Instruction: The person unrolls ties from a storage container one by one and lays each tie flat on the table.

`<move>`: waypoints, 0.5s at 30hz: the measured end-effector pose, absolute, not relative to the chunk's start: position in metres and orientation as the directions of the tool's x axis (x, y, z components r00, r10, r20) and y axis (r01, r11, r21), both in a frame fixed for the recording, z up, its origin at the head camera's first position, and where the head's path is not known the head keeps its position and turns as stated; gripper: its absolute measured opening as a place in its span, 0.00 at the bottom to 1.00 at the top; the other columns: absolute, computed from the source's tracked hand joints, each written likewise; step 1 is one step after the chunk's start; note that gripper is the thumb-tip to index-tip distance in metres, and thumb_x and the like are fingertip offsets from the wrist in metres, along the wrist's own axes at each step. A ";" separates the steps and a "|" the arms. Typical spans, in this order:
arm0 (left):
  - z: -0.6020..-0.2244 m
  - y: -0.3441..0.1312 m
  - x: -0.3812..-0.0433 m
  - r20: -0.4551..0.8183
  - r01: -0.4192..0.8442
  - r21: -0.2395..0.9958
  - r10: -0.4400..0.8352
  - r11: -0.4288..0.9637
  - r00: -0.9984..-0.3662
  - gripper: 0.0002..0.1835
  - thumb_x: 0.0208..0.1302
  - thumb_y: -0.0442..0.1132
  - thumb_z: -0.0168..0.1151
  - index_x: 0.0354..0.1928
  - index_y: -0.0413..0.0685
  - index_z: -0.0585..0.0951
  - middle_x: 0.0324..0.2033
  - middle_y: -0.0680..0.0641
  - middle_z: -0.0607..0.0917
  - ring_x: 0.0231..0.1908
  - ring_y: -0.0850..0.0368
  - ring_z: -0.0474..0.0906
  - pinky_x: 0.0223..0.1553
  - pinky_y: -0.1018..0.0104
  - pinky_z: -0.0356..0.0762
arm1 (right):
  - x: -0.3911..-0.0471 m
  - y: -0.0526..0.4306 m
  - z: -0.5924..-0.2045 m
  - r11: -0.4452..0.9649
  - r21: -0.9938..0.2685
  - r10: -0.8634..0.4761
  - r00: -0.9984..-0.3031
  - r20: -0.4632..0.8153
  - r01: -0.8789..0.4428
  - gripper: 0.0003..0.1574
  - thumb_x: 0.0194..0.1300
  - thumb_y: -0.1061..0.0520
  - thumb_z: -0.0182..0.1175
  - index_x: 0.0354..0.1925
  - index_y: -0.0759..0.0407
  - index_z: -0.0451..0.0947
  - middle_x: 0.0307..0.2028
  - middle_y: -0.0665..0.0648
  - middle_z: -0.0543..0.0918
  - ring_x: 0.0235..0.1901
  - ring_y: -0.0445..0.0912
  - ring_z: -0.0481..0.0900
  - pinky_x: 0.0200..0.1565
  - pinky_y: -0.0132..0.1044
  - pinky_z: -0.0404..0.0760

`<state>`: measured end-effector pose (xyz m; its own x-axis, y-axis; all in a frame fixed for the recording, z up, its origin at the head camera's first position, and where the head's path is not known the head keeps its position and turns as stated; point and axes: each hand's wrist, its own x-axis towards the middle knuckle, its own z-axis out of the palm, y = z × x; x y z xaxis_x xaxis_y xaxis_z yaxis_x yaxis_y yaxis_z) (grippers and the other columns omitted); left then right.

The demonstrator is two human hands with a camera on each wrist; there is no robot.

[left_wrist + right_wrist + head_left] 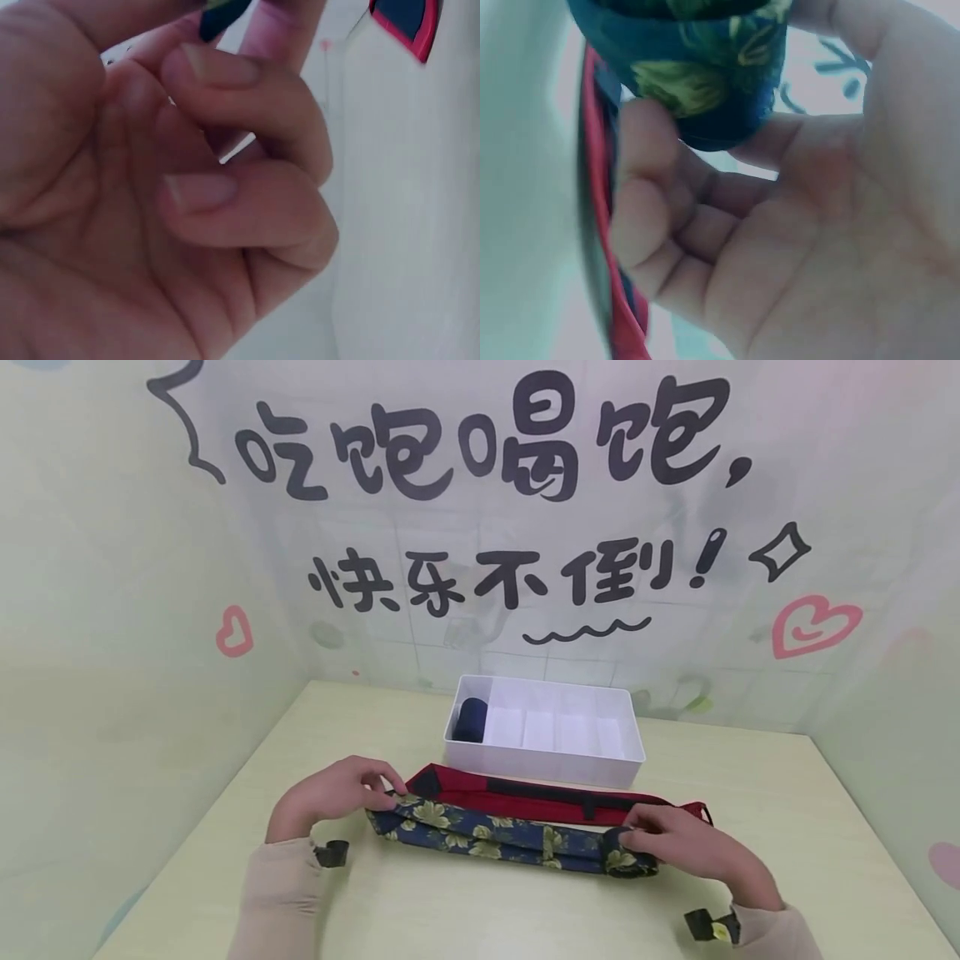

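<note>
A navy necktie with yellow-green flowers (480,843) lies across the table, its right part wound into a roll (626,857). My right hand (686,839) grips that roll; in the right wrist view the fingers and thumb curl round the rolled flowered cloth (697,82). At the tie's wide left end, my left hand (341,793) pinches the tip between thumb and finger. Only a scrap of the tie (225,16) shows in the left wrist view. Just behind lies a red necktie (465,783), folded lengthwise with its dark lining showing.
Behind the ties stands a white divided box (555,768). Its leftmost compartment holds a dark blue roll (471,720). A pale wooden table (420,910) lies under everything, with a printed curtain (480,652) at its back and sides.
</note>
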<state>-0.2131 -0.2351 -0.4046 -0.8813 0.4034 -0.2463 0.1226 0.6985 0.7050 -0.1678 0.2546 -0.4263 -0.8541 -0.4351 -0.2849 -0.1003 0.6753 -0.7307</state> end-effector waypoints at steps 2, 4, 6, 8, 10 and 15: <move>-0.402 -0.245 -0.210 -0.262 0.097 0.701 0.381 0.706 -0.887 0.08 0.65 0.40 0.68 0.46 0.55 0.86 0.36 0.48 0.85 0.37 0.54 0.77 0.41 0.60 0.73 | -0.166 0.245 -0.429 0.662 -0.738 -0.452 -0.856 -0.250 -0.134 0.17 0.74 0.40 0.58 0.42 0.52 0.78 0.27 0.49 0.75 0.24 0.39 0.71 0.28 0.35 0.71; -0.400 -0.253 -0.208 -0.284 0.067 0.692 0.357 0.718 -0.890 0.09 0.65 0.39 0.68 0.46 0.55 0.86 0.37 0.48 0.85 0.38 0.54 0.77 0.42 0.60 0.73 | -0.164 0.235 -0.430 0.650 -0.742 -0.468 -0.856 -0.219 -0.165 0.17 0.74 0.39 0.58 0.41 0.51 0.78 0.26 0.48 0.74 0.23 0.37 0.71 0.28 0.34 0.71; -0.399 -0.261 -0.206 -0.304 0.037 0.681 0.329 0.732 -0.894 0.09 0.65 0.39 0.69 0.47 0.54 0.86 0.38 0.48 0.85 0.38 0.54 0.76 0.43 0.60 0.73 | -0.161 0.226 -0.431 0.641 -0.744 -0.477 -0.857 -0.193 -0.189 0.18 0.74 0.39 0.57 0.41 0.50 0.77 0.26 0.47 0.74 0.23 0.36 0.70 0.28 0.33 0.71; -0.398 -0.266 -0.204 -0.318 0.015 0.671 0.306 0.741 -0.898 0.10 0.65 0.38 0.68 0.47 0.53 0.86 0.39 0.48 0.85 0.38 0.54 0.76 0.43 0.60 0.73 | -0.158 0.217 -0.432 0.638 -0.745 -0.477 -0.860 -0.181 -0.197 0.18 0.74 0.38 0.57 0.41 0.49 0.77 0.27 0.47 0.75 0.24 0.36 0.70 0.28 0.33 0.70; -0.398 -0.271 -0.203 -0.323 0.000 0.657 0.282 0.754 -0.903 0.10 0.65 0.38 0.67 0.48 0.52 0.86 0.40 0.48 0.85 0.39 0.54 0.77 0.44 0.59 0.73 | -0.156 0.209 -0.434 0.636 -0.747 -0.471 -0.865 -0.174 -0.195 0.18 0.74 0.37 0.56 0.42 0.48 0.78 0.29 0.47 0.77 0.25 0.36 0.71 0.29 0.33 0.71; -0.405 -0.280 -0.205 -0.316 -0.012 0.639 0.249 0.769 -0.916 0.12 0.67 0.36 0.65 0.51 0.50 0.85 0.39 0.47 0.85 0.39 0.54 0.78 0.43 0.58 0.74 | -0.157 0.192 -0.445 0.628 -0.759 -0.430 -0.890 -0.152 -0.174 0.20 0.74 0.36 0.56 0.47 0.48 0.80 0.35 0.48 0.81 0.29 0.39 0.74 0.32 0.34 0.73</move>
